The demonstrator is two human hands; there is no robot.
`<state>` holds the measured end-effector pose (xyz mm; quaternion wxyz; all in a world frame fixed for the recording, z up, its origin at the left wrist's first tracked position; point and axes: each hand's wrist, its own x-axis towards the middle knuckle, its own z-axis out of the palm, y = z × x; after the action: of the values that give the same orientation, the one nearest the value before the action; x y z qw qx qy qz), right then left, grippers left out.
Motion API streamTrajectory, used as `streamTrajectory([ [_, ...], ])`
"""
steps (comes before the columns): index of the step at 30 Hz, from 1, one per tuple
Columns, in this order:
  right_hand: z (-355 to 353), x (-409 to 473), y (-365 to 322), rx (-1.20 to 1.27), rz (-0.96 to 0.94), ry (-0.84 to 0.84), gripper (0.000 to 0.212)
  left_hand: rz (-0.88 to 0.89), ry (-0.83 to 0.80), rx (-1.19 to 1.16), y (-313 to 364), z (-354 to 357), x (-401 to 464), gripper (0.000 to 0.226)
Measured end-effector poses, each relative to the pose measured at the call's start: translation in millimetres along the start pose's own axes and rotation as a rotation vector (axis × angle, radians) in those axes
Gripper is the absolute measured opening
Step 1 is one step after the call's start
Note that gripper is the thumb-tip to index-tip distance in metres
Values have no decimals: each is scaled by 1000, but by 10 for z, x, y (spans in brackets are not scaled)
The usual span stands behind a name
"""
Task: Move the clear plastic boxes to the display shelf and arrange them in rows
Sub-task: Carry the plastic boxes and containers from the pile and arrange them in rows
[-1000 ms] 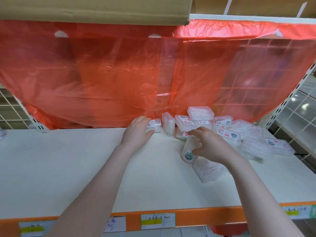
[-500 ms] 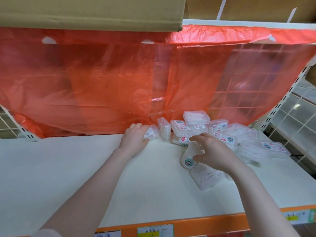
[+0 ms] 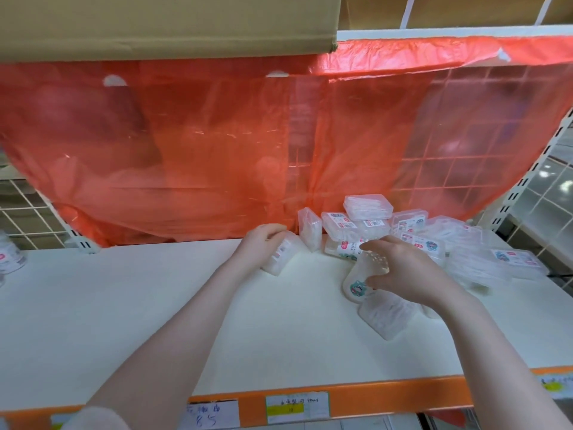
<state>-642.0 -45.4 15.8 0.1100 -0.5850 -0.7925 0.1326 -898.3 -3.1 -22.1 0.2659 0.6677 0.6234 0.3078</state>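
Note:
On the white display shelf (image 3: 124,321), my left hand (image 3: 259,243) grips a small clear plastic box (image 3: 282,255) that tilts toward the back, near the red sheet. My right hand (image 3: 400,270) holds another clear box (image 3: 356,282) with a round sticker, standing on its edge. A further clear box (image 3: 384,315) lies flat under my right wrist. One box (image 3: 309,225) stands upright at the back. A loose heap of several clear boxes (image 3: 434,240) fills the back right of the shelf.
A red translucent plastic sheet (image 3: 217,150) hangs behind the shelf over a wire grid. A cardboard box (image 3: 155,23) sits on the shelf above. The orange front edge (image 3: 372,395) carries price labels. A clear jar (image 3: 7,256) stands at the far left.
My left hand has pulled its box slightly forward and tilted it. My right hand has kept its grip on the sticker box, shifting a little. The camera view has dropped slightly.

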Motion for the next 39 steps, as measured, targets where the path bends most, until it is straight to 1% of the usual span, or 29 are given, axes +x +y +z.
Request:
streamTrajectory([
  [5,-9,-28,11,-2,6,2,63,-52,-144,73,69,47,186,30],
  [9,-13,-49,39,5,16,11,64,-68,-308,160,177,18,191,30],
  [13,-13,-63,40,4,20,12,64,-142,-383,210,293,-22,157,28],
  [15,-13,-67,36,3,19,7,64,-182,-431,206,363,-26,133,22],
  [17,-17,-71,24,3,20,3,65,-214,-462,199,419,-27,97,11],
  [20,-23,-78,9,-1,17,-1,65,-246,-466,160,472,-61,38,9],
  [24,-23,-92,-12,-9,10,-6,63,-269,-441,121,487,-147,-49,28],
  [27,-17,-89,-41,-23,-7,-10,62,-273,-385,90,460,-219,-92,31],
  [29,-11,-81,-67,-37,-24,-20,62,-270,-360,100,425,-256,-119,38],
  [32,-9,-68,-107,-45,-40,-39,62,-247,-331,173,392,-291,-198,48],
  [36,-15,-33,-145,-72,-60,-72,62,-174,-247,340,406,-295,-334,45],
  [39,-30,-4,-166,-87,-72,-107,63,-133,-210,511,427,-285,-432,49],
])
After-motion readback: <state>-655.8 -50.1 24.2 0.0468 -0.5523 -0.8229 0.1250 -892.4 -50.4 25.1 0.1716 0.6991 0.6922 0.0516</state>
